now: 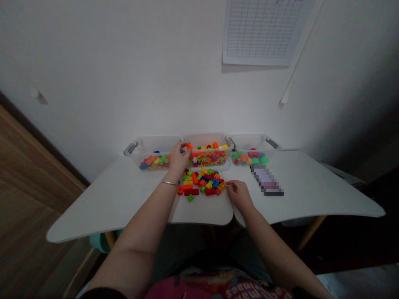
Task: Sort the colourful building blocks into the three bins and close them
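My left hand (180, 159) is raised at the near rim of the middle clear bin (208, 141), its fingers pinched on an orange toy brick (189, 146). Below it on the white table lies a loose pile of coloured toy bricks (204, 180), in red, yellow, green, blue and orange. Beside the pile's right edge rests my right hand (240, 194), fingers bent and drawn together close to a yellow-orange brick (222, 186). Whether those fingertips hold anything is too small to make out. Many small bricks fill the lower part of the middle bin.
A left clear bin (158, 143) holds mixed coloured pieces; a right clear bin (249, 142) holds coloured balls. A blurred-out phone-like object (267, 180) lies on the white table (311, 187) at right. Behind the bins rises a wall with a printed sheet (257, 33).
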Demonstrator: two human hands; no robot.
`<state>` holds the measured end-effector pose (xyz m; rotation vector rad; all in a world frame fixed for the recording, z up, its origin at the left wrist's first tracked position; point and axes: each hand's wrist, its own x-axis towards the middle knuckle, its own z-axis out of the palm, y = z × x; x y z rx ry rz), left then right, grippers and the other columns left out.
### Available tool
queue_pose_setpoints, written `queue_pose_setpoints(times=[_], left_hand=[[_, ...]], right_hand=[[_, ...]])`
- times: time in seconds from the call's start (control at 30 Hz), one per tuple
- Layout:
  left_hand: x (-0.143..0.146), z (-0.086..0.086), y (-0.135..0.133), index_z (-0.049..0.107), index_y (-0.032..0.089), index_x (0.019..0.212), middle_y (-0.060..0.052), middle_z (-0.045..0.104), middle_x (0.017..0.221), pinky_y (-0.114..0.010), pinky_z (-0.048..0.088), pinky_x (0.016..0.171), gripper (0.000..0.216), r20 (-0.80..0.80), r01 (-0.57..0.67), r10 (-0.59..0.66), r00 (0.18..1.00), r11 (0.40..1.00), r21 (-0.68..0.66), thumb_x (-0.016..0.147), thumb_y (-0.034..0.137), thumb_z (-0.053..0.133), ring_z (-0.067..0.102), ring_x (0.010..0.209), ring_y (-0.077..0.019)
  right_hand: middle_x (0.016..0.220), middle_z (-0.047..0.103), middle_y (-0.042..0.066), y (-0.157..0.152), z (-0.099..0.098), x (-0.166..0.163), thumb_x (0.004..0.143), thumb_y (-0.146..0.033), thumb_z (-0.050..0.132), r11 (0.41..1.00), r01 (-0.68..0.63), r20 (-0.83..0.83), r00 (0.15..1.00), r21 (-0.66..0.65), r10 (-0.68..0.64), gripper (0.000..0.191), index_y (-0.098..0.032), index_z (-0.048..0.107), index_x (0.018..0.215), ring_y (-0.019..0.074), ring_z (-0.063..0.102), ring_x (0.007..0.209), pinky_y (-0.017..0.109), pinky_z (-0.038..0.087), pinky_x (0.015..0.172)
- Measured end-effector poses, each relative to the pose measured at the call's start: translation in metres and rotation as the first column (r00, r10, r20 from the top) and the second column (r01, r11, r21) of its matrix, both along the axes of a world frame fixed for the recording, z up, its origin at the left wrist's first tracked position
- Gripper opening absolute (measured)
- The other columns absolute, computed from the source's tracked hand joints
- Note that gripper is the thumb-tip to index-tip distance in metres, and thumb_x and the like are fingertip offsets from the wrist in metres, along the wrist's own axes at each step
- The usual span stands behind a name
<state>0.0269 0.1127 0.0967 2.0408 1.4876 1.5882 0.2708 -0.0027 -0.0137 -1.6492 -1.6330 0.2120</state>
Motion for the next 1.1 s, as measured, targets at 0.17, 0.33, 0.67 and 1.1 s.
queue_pose_setpoints(times=[0.17, 0.33, 0.67, 1.1], left_hand=[[0.006, 0.017, 0.021, 0.066, 0.021, 0.101, -0.008, 0.071, 0.104, -0.035, 0.042, 0.093, 0.023, -0.122, -0.167, 0.156, 0.980, 0.981, -0.093, 0.080, 0.029, 0.064, 0.062, 0.102, -0.0227], [0.008, 0.019, 0.024, 0.067, 0.024, 0.104, -0.007, 0.074, 0.105, -0.035, 0.040, 0.089, 0.027, -0.185, -0.281, 0.244, 0.952, 0.936, -0.213, 0.080, 0.037, 0.063, 0.064, 0.101, -0.0233], [0.003, 0.013, 0.024, 0.068, 0.022, 0.104, -0.007, 0.073, 0.108, -0.034, 0.042, 0.092, 0.026, -0.132, -0.160, 0.137, 0.982, 0.970, -0.184, 0.082, 0.035, 0.061, 0.064, 0.103, -0.0215], [-0.048, 0.007, -0.035, 0.069, 0.018, 0.107, -0.009, 0.070, 0.108, -0.036, 0.049, 0.092, 0.031, -0.275, -0.215, 0.170, 0.946, 0.966, -0.143, 0.080, 0.032, 0.061, 0.064, 0.099, -0.0231]], right_hand=[[0.096, 0.073, 0.007, 0.001, -0.002, 0.001, 0.081, -0.024, 0.053, 1.000, -0.002, 0.006, 1.000, 0.000, 0.002, 0.024, -0.019, 0.073, 0.093, 0.0227, 0.062, 0.096, 0.037, 0.045, 0.093], [0.095, 0.073, 0.008, 0.001, -0.002, 0.002, 0.081, -0.025, 0.053, 1.000, 0.004, 0.001, 1.000, -0.003, -0.004, 0.025, -0.019, 0.073, 0.094, 0.0228, 0.062, 0.096, 0.037, 0.045, 0.091], [0.098, 0.073, 0.008, 0.000, -0.002, 0.002, 0.082, -0.024, 0.052, 1.000, -0.012, -0.003, 1.000, -0.017, 0.012, 0.026, -0.017, 0.073, 0.094, 0.0224, 0.062, 0.097, 0.037, 0.044, 0.093], [0.099, 0.072, 0.008, 0.002, -0.004, 0.002, 0.082, -0.025, 0.054, 0.998, 0.002, 0.006, 1.000, -0.058, -0.001, 0.026, -0.016, 0.073, 0.097, 0.0229, 0.060, 0.097, 0.036, 0.043, 0.093]])
